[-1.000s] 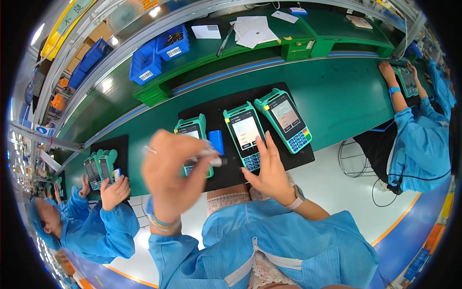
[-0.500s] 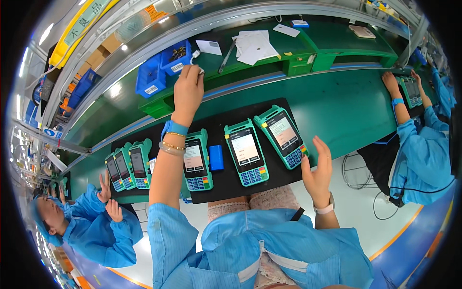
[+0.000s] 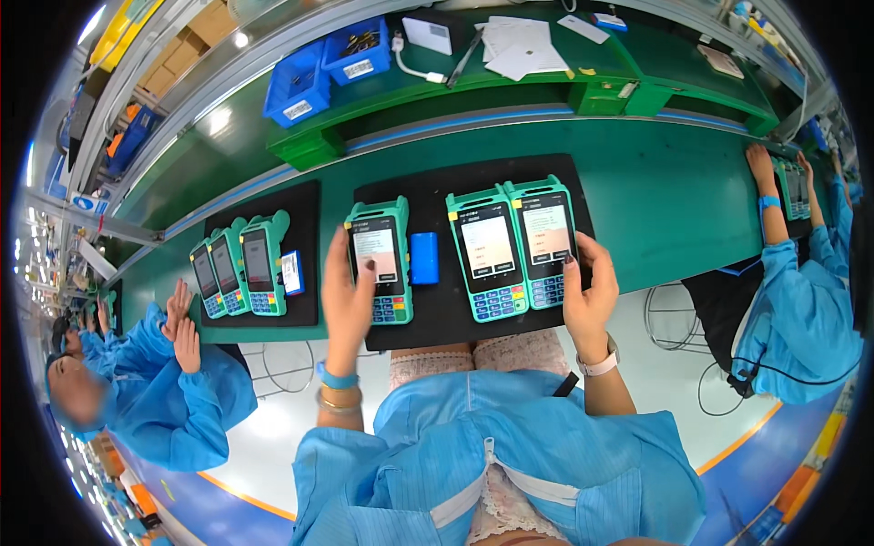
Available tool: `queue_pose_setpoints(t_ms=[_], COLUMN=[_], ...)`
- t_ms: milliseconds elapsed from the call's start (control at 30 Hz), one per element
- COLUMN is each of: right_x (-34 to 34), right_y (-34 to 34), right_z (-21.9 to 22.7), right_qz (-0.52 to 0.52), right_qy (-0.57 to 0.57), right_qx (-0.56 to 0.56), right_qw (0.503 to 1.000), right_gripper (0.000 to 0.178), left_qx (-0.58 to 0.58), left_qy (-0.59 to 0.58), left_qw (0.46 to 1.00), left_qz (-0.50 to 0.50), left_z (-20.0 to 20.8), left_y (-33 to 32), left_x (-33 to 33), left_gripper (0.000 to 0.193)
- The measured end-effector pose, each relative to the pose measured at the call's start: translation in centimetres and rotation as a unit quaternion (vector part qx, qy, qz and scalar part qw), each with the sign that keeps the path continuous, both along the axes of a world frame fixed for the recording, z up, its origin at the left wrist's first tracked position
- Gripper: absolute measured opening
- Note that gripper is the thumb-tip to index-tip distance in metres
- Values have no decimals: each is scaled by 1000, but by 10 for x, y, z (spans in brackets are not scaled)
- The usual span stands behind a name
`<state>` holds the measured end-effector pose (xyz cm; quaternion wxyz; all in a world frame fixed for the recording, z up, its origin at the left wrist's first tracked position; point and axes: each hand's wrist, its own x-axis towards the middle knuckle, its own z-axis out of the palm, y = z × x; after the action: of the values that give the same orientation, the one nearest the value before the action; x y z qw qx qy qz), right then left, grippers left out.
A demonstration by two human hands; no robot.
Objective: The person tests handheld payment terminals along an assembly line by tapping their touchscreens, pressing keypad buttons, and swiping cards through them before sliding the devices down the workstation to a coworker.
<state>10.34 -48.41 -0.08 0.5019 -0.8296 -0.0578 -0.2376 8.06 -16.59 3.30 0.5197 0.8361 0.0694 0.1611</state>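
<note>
Three green card payment terminals with lit screens lie on a black mat (image 3: 428, 337) before me. My left hand (image 3: 349, 291) is closed round the left edge of the left payment terminal (image 3: 375, 250), thumb over its screen. My right hand (image 3: 592, 291) holds the right side of the right payment terminal (image 3: 546, 232), thumb at its edge. That terminal sits side by side with the middle payment terminal (image 3: 489, 246). Between the left and middle ones lies a blue battery pack (image 3: 424, 258), touched by neither hand.
Several dark-screened terminals (image 3: 259, 259) and a white-labelled battery (image 3: 291, 273) are on another mat at left. Blue bins (image 3: 299, 86), a white cable (image 3: 419, 73) and papers (image 3: 523, 45) occupy the green shelf. Co-workers sit at left (image 3: 191, 391) and right (image 3: 792, 300).
My left hand has let go of the white cable at the shelf and come down to the left terminal. My right hand has taken the right terminal, now straighter and against the middle one.
</note>
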Motion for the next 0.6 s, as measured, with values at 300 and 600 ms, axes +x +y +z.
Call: queue_pose_setpoints(t_ms=[300, 600], right_x=[-11, -26], right_y=[21, 24], right_z=[0, 1], right_qz=[-27, 11], right_qy=[8, -151], right_qx=[-17, -212], right_qw=[999, 965], right_gripper=[44, 34], left_qx=[-216, 18], left_qy=[1, -8], left_qw=[972, 998], left_qz=[-94, -53], left_z=[-22, -18], left_y=[-34, -61], left_x=[-13, -21], left_gripper=[81, 107])
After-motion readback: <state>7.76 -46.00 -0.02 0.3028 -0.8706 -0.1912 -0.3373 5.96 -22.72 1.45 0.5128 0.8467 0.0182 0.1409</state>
